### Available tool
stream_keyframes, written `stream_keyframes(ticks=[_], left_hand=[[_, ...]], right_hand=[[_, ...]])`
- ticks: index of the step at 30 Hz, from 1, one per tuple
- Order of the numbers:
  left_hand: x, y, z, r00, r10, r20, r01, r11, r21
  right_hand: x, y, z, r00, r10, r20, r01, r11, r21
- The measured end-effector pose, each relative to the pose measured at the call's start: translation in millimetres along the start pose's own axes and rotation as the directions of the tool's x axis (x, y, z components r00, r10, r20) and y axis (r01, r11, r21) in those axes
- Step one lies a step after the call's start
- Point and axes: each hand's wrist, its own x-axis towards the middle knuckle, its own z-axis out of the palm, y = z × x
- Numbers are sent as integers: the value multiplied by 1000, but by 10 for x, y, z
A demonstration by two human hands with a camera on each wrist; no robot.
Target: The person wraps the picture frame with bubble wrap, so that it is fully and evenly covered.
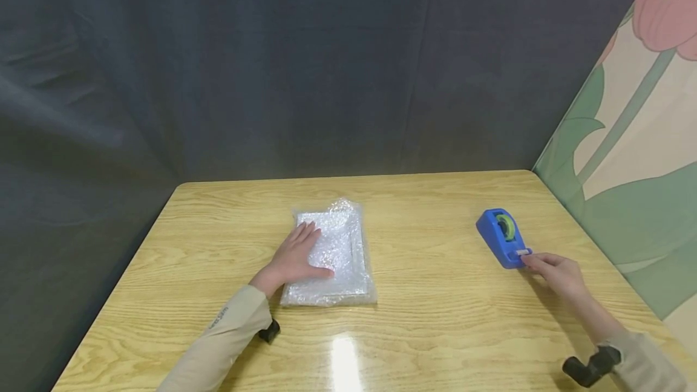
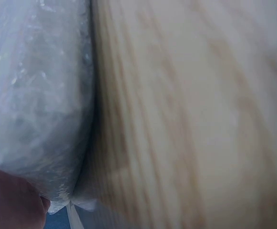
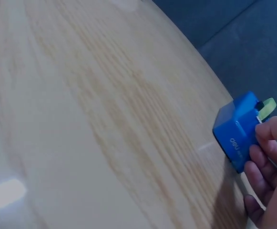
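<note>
A flat rectangular item in bubble wrap (image 1: pixel 345 253) lies near the middle of the wooden table. My left hand (image 1: pixel 294 259) rests spread over its left side, the thumb pointing across it. The wrap's thick edge (image 2: pixel 38 95) fills the left of the left wrist view. On the right stands a blue tape dispenser (image 1: pixel 492 238) with a yellow-green roll (image 1: pixel 509 227) in it. At its front end my right hand (image 1: pixel 561 274) pinches the end of the tape between thumb and forefinger, close to the cutter. The remaining fingers curl beside the dispenser's front (image 3: pixel 241 140).
The wooden table (image 1: pixel 425 325) extends around both things. A dark curtain (image 1: pixel 305 65) hangs behind it and down the left. A wall with a painted flower (image 1: pixel 648 120) borders the right side. Each wrist carries a black camera mount (image 1: pixel 593 366).
</note>
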Motion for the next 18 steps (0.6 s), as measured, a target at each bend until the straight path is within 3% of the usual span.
stream_keyframes(ticks=[7,18], left_hand=[[-2,-5,11,1000,3,-2,-3,1000,0],[-11,8,0,1000,11,-12,-11,1000,-14]], right_hand=[[-31,-11,65,996,-8,-89,8,1000,-3],[-35,-24,72,991,-62,-118,62,998,-6]])
